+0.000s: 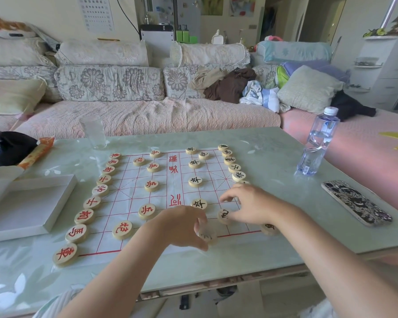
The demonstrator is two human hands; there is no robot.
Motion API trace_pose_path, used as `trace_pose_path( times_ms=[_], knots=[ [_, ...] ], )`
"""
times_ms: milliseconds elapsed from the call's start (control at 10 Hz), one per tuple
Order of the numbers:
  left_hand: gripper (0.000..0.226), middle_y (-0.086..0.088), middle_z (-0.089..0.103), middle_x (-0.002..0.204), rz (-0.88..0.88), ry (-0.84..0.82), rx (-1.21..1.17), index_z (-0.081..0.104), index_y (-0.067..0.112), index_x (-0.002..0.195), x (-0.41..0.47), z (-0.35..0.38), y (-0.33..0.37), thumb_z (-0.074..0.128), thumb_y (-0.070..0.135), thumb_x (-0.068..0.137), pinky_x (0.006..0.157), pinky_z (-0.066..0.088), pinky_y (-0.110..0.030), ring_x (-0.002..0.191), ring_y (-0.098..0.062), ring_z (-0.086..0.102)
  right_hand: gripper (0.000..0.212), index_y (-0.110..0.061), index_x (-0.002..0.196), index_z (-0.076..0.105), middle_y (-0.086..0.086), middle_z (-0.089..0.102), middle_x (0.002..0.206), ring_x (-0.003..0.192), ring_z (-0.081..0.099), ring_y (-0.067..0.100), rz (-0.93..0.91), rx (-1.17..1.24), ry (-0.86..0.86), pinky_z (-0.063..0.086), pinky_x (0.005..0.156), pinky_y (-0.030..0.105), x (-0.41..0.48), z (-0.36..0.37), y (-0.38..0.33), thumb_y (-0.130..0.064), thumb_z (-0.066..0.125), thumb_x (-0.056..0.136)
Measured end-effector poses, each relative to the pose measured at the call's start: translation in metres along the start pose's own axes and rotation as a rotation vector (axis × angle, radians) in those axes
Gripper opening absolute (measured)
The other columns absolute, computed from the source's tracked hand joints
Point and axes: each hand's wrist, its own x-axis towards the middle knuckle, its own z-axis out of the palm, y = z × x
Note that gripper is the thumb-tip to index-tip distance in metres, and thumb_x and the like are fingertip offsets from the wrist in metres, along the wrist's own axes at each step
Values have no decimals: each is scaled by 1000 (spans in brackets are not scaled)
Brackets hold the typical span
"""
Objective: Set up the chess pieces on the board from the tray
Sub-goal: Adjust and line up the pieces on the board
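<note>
The left hand (182, 226) is pinching a blurred round pale wooden disc (208, 236) between its thumb and curled forefinger, just over the near edge of the white paper board with red grid lines (133, 175). The right hand (251, 206) is hovering with bent fingers over the board's near right part, its thumb just beside a black-lettered cannon disc (224, 215). Whether it is gripping anything I cannot tell. The shallow white cardboard tray (32, 203) is lying at the left edge of the pale green glass table (274, 157).

The paper is probably sliding easily on glass, so a dragging forearm could be shifting every row. The right wrist is lying near the corner disc (268, 228) and could be nudging it off its point.

Showing are fifteen red-lettered discs (146, 211) and at least thirteen black-lettered discs (195, 181), counting the held one. The hands may be hiding more. There is one tray and one board.
</note>
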Motion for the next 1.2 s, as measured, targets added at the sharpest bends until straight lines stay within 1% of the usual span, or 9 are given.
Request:
trace_pose_path(
  times_ms=[100,300,400,500,700,800,900,1100,1200],
  knots=[
    [49,20,61,105,-9,-3,1,57,35,114,2,0,2,73,53,72,71,41,-25,90,-8,55,51,-38,131,59,-17,57,123,80,45,-18,45,26,-11,32,76,6,-1,-2,16,-35,73,82],
    [49,20,59,105,-25,-20,-9,57,34,116,2,0,1,73,51,73,73,42,-25,89,-8,55,45,-39,120,64,-16,61,117,106,58,8,41,0,-34,46,90,26,4,18,6,-54,72,78],
    [49,20,59,105,-21,-19,-8,57,34,116,2,0,1,73,52,73,73,41,-25,89,-7,54,50,-38,113,63,-16,61,105,96,57,9,80,-93,14,42,77,27,7,17,0,-61,75,70],
    [49,20,59,105,-28,-21,-10,57,35,116,2,0,2,73,52,73,72,40,-25,88,-8,54,67,-41,127,57,-16,57,115,106,55,10,82,-108,6,44,86,29,7,15,-1,-62,77,67],
    [49,20,60,105,-31,-24,-13,57,34,116,2,0,1,73,52,73,70,40,-25,87,-8,55,48,-39,120,63,-16,59,115,105,54,11,40,-78,-21,44,91,27,7,20,0,-51,74,75],
    [49,19,60,104,-32,-25,-9,57,34,116,1,-1,2,73,52,73,69,40,-24,86,-8,55,59,-38,129,58,-15,58,119,109,55,10,56,-65,-38,43,92,26,7,16,1,-54,74,75],
    [52,18,60,103,-45,-37,1,56,36,115,1,-3,3,73,55,70,68,41,-26,87,-9,56,57,-37,133,55,-17,57,118,93,53,-1,88,54,-10,38,83,21,-1,1,8,-48,74,81],
    [51,14,59,105,11,128,-3,55,34,118,12,-4,25,68,57,75,83,46,-30,92,-12,55,20,-40,97,66,-16,67,99,94,63,5,224,96,32,49,89,24,-35,-17,46,-28,71,81],
    [39,8,58,110,84,251,-54,58,29,120,24,2,46,65,45,84,87,45,-30,102,-14,53,17,-41,84,64,-17,67,94,92,64,4,271,66,10,52,87,29,-47,-21,57,-37,74,72]
  ],
)
